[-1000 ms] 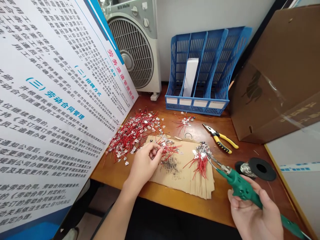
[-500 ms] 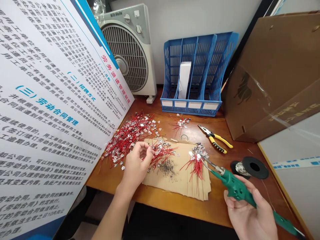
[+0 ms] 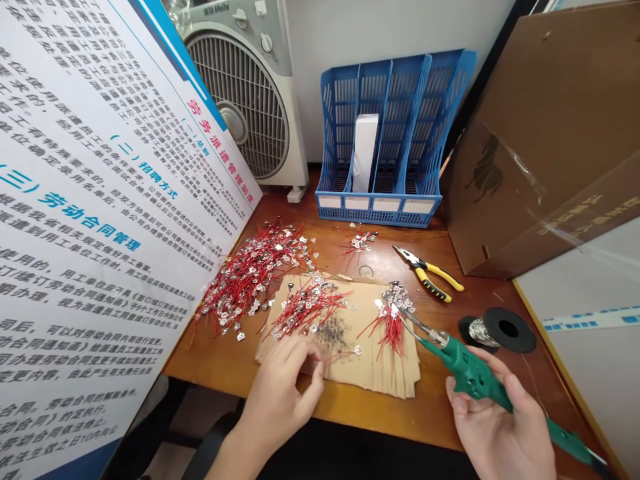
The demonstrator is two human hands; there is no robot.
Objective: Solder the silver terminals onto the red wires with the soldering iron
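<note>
My left hand is closed in a pinch on a thin red wire with a small silver metal tab at its far end. The tab lies over the cardboard, beside a dark sooty patch. In my right hand is a green soldering gun, its tip pointing left at a bundle of red wires with metal tabs on the cardboard's right side. A smaller heap of tabbed red wires lies on the cardboard's left, beyond my left hand.
A large pile of red wires lies at left, a few more farther back. Yellow-black pliers and a solder spool lie right. Behind stand a blue file rack and fan; a printed board and carton flank the table.
My left hand has moved from the small wire heap toward the cardboard's front edge, and a red wire now shows in its fingers. The right hand has hardly moved. The view has shifted slightly.
</note>
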